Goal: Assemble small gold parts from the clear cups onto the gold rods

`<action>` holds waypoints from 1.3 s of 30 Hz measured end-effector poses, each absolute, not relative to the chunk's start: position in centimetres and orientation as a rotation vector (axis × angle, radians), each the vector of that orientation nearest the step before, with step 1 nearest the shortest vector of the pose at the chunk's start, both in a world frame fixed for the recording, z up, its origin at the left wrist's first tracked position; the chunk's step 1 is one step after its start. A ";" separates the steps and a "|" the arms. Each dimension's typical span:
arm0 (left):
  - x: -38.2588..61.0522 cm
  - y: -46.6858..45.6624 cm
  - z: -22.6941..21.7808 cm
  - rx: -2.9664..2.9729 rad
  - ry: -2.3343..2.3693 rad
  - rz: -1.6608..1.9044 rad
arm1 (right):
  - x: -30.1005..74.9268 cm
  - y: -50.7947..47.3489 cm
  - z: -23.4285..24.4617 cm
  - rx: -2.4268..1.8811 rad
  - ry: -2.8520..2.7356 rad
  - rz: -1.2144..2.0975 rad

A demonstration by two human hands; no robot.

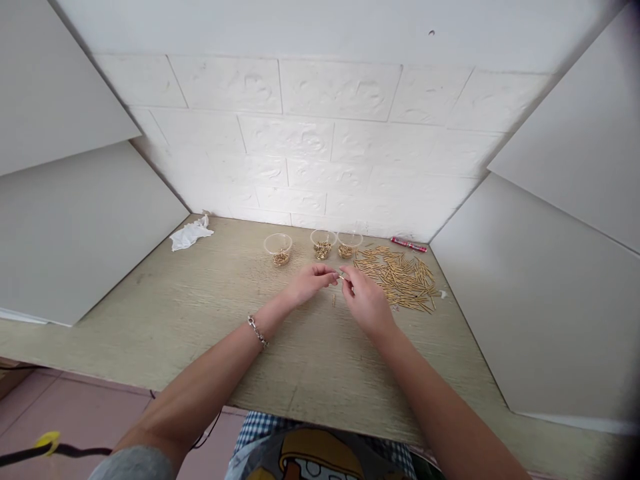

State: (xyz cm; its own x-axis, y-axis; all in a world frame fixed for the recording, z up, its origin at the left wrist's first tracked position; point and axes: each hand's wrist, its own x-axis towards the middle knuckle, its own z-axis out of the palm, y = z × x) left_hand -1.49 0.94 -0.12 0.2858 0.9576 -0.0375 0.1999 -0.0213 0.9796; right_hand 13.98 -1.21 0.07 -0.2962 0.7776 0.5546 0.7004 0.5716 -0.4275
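While both hands meet over the table [300, 373], a small thin piece [341, 277] sits right between the fingertips of the left hand [316, 281] and right hand [365, 297]. Loose gold-coloured bit [334, 301] lies on the tabletop just below the grip, on the near side. Heap of gold-coloured pins [400, 280] is beside the right hand, partly covered by it. Three clear cups [278, 244] with gold-coloured parts stand beyond the hands.

Hard to read: the piece is tiny, its ends are lost in the fingers, and cup contents blur together.

Grip: right thumb and index are pinched narrow on the piece. Left fingertips are nearly together at its other end; can't tell whether they clamp it or only touch.
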 end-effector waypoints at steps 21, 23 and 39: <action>-1.7 0.5 0.9 1.432 1.056 0.877 | 14.0 -1.3 0.7 -1.114 -1.939 0.366; -1.7 0.4 1.1 1.432 1.049 0.874 | 14.0 -1.3 0.8 -1.108 -1.925 0.367; -1.2 0.3 0.8 1.358 1.040 0.915 | 14.0 -1.2 0.3 -1.092 -1.994 0.227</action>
